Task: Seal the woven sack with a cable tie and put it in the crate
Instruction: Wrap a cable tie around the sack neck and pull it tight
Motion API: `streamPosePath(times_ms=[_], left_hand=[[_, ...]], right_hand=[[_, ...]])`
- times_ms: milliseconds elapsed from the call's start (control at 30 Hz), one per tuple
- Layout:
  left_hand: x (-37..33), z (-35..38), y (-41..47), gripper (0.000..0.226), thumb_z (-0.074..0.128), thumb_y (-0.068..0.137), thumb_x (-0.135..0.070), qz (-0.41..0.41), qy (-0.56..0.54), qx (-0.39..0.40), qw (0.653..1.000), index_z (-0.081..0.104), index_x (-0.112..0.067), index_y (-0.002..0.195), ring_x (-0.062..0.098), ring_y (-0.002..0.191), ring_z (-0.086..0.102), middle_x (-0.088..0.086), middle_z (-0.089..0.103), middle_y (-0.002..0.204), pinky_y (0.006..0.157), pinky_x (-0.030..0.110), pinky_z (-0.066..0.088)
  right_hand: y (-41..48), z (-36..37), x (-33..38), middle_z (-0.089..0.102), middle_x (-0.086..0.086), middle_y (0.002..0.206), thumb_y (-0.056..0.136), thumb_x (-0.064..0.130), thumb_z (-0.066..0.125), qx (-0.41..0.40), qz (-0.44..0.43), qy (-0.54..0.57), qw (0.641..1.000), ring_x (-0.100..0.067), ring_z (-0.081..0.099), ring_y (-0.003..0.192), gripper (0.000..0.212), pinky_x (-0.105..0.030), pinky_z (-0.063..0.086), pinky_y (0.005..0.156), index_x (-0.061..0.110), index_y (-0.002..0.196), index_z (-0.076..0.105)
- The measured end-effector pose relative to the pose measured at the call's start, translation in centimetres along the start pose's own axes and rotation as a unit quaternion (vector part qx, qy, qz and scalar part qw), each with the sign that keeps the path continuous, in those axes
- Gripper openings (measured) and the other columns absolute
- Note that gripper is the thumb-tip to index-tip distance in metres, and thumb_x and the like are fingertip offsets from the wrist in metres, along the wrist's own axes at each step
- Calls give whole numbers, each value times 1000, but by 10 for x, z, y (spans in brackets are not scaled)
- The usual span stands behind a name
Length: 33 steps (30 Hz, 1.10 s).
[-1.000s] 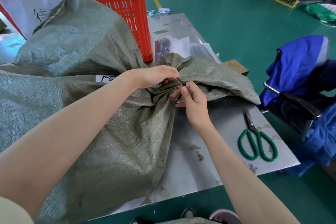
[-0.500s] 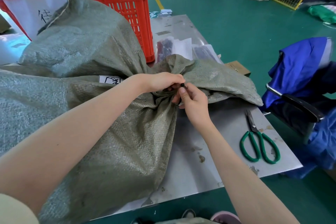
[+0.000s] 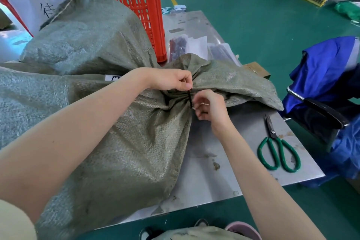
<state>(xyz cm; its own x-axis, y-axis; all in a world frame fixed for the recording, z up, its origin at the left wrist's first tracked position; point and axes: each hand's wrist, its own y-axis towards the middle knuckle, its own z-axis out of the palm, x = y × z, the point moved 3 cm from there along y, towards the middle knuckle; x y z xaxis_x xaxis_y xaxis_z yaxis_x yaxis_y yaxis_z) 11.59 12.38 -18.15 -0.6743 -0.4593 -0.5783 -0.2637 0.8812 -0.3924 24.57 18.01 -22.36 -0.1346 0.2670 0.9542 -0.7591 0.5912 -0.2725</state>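
A large grey-green woven sack (image 3: 124,152) lies on the metal table (image 3: 243,165), its neck gathered near the middle. A black cable tie (image 3: 189,99) wraps around the gathered neck. My left hand (image 3: 171,81) pinches the upper end of the tie above the neck. Just right of the neck, my right hand (image 3: 211,108) holds the tie's lower part with curled fingers. A second sack (image 3: 87,41) leans behind the first. The red crate (image 3: 144,6) stands at the back of the table.
Green-handled scissors (image 3: 277,148) lie on the table's right side. Clear packets (image 3: 187,45) sit beside the crate. A chair draped in blue cloth (image 3: 327,72) stands close on the right. A small cardboard box (image 3: 257,69) sits by the table edge.
My hands have moved apart: the left pulled up slightly, the right dropped down and to the right. The black tie now shows as a band around the sack's neck.
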Motion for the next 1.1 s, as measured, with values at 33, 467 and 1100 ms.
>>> streamPosePath(times_ms=[33,467,1100], left_hand=[[0,-1,-1,22,46,96,-22,3,9,2,1000,45,-30,76,9,71,38,-10,43,73,67,22,32],[11,-5,8,6,54,91,-21,11,182,4,983,58,-26,90,17,100,36,0,51,95,97,29,24],[29,-2,17,37,57,87,-7,21,163,-2,986,46,-36,67,20,81,48,-9,48,72,73,31,39]], right_hand=[[-1,3,1,49,0,52,88,22,51,29,0,-30,999,-13,39,39,31,-20,28,43,13,59,57],[-10,18,-11,32,8,25,84,3,48,4,-56,20,998,-1,24,27,41,-11,20,34,9,44,45],[14,11,11,58,1,57,87,47,48,85,85,-295,948,-8,45,39,38,-17,31,45,17,69,62]])
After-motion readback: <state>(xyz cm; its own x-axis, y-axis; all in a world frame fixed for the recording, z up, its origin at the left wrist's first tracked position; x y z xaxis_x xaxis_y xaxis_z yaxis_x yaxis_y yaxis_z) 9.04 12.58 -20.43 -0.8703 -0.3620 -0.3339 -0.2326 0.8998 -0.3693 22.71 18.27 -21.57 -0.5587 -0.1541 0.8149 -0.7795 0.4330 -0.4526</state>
